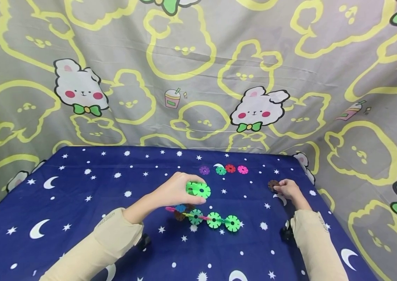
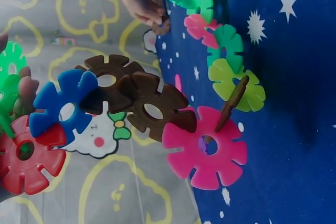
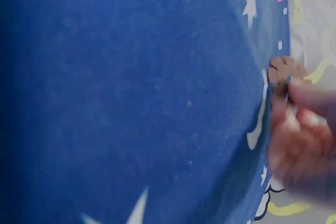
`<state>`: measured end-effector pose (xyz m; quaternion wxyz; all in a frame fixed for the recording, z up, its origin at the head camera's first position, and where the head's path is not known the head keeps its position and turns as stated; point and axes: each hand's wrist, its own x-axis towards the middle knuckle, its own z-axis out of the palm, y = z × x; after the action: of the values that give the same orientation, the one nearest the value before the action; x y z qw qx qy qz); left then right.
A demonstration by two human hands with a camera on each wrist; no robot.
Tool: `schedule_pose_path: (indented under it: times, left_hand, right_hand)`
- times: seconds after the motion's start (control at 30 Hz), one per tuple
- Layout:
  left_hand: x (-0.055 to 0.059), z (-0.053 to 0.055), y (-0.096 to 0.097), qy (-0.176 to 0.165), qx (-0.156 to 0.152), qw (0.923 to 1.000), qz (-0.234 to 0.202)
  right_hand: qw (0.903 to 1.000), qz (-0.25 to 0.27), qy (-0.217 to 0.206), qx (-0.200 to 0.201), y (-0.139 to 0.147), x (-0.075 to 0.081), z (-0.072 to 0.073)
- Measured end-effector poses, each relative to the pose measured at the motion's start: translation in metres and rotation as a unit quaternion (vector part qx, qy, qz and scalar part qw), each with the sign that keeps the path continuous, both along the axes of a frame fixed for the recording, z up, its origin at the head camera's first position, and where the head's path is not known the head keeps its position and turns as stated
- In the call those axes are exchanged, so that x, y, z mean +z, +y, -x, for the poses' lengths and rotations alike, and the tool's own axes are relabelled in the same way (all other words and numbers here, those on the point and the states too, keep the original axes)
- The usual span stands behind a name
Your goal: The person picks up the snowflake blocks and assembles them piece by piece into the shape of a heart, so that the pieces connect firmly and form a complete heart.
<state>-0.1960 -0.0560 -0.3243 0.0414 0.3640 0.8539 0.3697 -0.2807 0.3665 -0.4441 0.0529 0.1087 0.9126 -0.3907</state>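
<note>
My left hand (image 1: 175, 189) grips green notched discs (image 1: 203, 191) at one end of a chain of interlocked plastic snowflake discs. From there, in the left wrist view, the chain runs through a red disc (image 2: 39, 169), a blue disc (image 2: 50, 98), brown discs (image 2: 170, 100) and a pink disc (image 2: 226, 158). It continues to a yellow-green disc (image 2: 249, 95) and further green discs (image 2: 231, 38) low over the cloth. Off to the right, my right hand (image 1: 289, 189) pinches a single brown disc (image 1: 273, 184) between thumb and fingers; the right wrist view shows this hand (image 3: 304, 145) blurred.
Loose discs lie in a row toward the back: purple (image 1: 204, 170), green (image 1: 220, 170), red (image 1: 230, 168) and pink (image 1: 242, 169). A dark blue cloth (image 1: 89, 234) with stars and moons covers the table. Behind it hangs a patterned curtain (image 1: 121, 43).
</note>
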Motion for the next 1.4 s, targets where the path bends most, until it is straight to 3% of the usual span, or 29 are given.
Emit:
schedule_pose_path:
  times: [0.13, 0.3, 0.4, 0.6, 0.87, 1.03, 1.4]
  left_hand:
    - [-0.001, 0.000, 0.000, 0.002, 0.006, 1.0000, -0.003]
    - [0.000, 0.000, 0.000, -0.004, 0.013, 0.9999, -0.009]
    - [-0.001, 0.001, 0.000, -0.003, 0.023, 0.9997, -0.006]
    - [-0.002, 0.002, -0.001, 0.013, 0.042, 0.9989, -0.014]
    - [-0.003, 0.003, -0.003, 0.002, 0.064, 0.9976, -0.024]
    - [-0.004, 0.003, -0.003, -0.002, 0.064, 0.9975, -0.028]
    - [-0.005, 0.001, -0.002, 0.013, 0.021, 0.9989, -0.039]
  right_hand:
    - [0.9910, 0.114, 0.025, 0.065, -0.019, 0.013, -0.011]
    - [0.9763, 0.170, 0.069, 0.115, -0.047, 0.027, -0.015]
    - [0.9654, 0.169, 0.121, 0.157, -0.070, 0.037, -0.020]
    - [0.9308, 0.175, 0.241, 0.212, -0.114, 0.054, -0.035]
    - [0.8910, 0.224, 0.293, 0.265, -0.165, 0.078, -0.070]
    - [0.8721, 0.194, 0.338, 0.295, -0.187, 0.084, -0.087]
    - [0.8387, 0.136, 0.444, 0.285, -0.214, 0.078, -0.106]
